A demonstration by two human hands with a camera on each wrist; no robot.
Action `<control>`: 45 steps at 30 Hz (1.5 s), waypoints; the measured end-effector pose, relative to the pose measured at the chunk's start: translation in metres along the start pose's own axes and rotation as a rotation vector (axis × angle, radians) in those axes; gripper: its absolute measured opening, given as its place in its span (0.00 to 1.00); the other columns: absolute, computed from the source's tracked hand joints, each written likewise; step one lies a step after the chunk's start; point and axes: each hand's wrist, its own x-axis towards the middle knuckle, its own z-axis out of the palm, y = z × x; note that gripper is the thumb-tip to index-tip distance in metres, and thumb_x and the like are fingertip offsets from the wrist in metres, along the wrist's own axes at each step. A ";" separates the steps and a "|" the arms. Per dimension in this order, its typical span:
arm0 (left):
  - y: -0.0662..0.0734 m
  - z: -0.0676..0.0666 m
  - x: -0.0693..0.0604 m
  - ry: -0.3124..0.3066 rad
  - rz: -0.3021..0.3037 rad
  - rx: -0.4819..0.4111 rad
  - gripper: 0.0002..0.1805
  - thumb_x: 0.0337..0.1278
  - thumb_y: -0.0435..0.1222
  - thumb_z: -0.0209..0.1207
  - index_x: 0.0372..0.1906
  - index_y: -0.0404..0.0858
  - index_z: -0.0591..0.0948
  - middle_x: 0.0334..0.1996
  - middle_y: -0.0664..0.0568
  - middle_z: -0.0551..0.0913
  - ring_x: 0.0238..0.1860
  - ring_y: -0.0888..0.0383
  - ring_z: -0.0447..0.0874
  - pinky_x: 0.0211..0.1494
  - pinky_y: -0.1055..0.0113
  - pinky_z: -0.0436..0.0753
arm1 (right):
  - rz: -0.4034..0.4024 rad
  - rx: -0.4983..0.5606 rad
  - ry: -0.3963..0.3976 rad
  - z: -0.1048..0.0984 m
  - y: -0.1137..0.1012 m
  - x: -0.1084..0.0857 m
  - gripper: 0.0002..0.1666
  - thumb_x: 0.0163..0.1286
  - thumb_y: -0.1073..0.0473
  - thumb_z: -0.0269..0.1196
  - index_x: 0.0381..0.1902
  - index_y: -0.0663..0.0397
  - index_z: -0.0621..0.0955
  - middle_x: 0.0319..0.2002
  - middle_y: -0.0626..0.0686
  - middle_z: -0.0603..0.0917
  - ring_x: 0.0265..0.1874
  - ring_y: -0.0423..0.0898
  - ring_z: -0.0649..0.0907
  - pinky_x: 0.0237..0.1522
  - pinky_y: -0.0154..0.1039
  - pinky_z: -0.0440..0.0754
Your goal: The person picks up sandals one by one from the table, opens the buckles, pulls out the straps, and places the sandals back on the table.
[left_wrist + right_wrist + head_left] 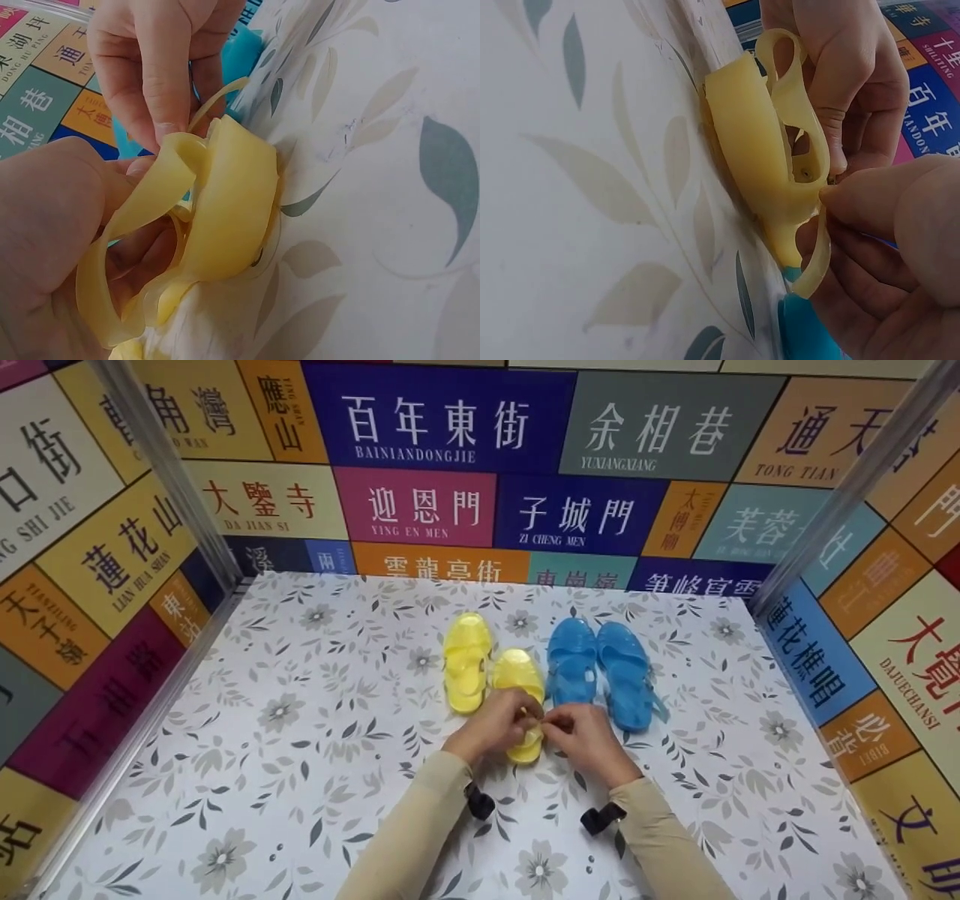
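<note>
The nearer yellow sandal [517,671] rests on the bench [352,817], toward the far edge and about midway between the side edges. The fingers of the left hand [495,729] curl in a pinch at its strap [91,282]; the thumb and forefinger of the right hand [591,739] pinch it close beside. Whether the strap is fastened cannot be told. Good handling probably means the left holding the strap flat and untwisted while the right guides it gently, without tugging. Beyond the far edge, a blue sign [439,420] reads "BAINIANDONGJIE" and a pink sign [416,514] "YING EN MEN"; no brand is legible on the sandal.
</note>
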 end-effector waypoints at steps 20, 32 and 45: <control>0.004 0.000 0.001 0.012 -0.049 0.020 0.13 0.59 0.23 0.63 0.44 0.38 0.91 0.39 0.52 0.89 0.41 0.58 0.83 0.48 0.68 0.83 | 0.035 0.051 -0.088 -0.007 0.004 -0.005 0.03 0.71 0.58 0.72 0.40 0.50 0.89 0.37 0.46 0.90 0.35 0.41 0.86 0.39 0.36 0.85; 0.005 0.000 0.002 -0.014 -0.093 0.009 0.16 0.54 0.21 0.63 0.46 0.38 0.91 0.41 0.52 0.89 0.41 0.58 0.83 0.45 0.70 0.83 | -0.017 -0.008 -0.064 -0.005 0.005 -0.005 0.02 0.69 0.63 0.71 0.36 0.51 0.91 0.33 0.45 0.89 0.33 0.40 0.83 0.37 0.36 0.83; 0.001 -0.001 0.003 -0.012 -0.048 0.015 0.13 0.57 0.23 0.63 0.42 0.37 0.91 0.37 0.53 0.89 0.37 0.60 0.82 0.39 0.71 0.82 | -0.030 -0.013 -0.031 -0.004 0.004 -0.004 0.03 0.69 0.62 0.70 0.35 0.50 0.90 0.32 0.44 0.88 0.32 0.40 0.83 0.37 0.37 0.82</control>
